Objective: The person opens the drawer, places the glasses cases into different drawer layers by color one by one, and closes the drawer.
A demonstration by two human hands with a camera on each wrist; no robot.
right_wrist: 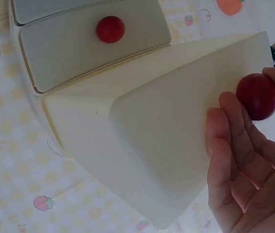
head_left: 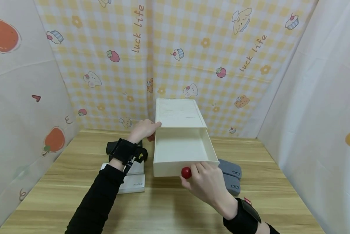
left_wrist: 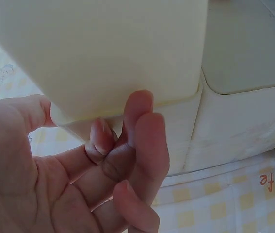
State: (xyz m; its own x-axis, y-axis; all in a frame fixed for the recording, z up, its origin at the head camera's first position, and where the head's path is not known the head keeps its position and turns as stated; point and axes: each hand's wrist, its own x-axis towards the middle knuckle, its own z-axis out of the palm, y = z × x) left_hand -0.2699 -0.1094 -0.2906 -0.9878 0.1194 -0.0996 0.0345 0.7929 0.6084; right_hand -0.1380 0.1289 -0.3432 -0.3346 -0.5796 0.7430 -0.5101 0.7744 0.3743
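Cream plastic drawer (head_left: pixel 167 169) — pulled out, not closed: right hand (head_left: pixel 206 182) pinches its round red knob (head_left: pixel 186 173), left hand (head_left: pixel 143 130) holds boxy cream plastic casing (head_left: pixel 179 113).

The wood-grain tabletop (head_left: pixel 265 208) is enclosed at the rear by a yellow-checked fabric backdrop (head_left: pixel 175 29) and at both sides by white printed curtains (head_left: pixel 312 107).

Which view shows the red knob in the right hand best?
The right wrist view: the red knob appears large, between the right hand's thumb and fingers. The head view shows it smaller, at the open drawer's front; the left wrist view doesn't show it.
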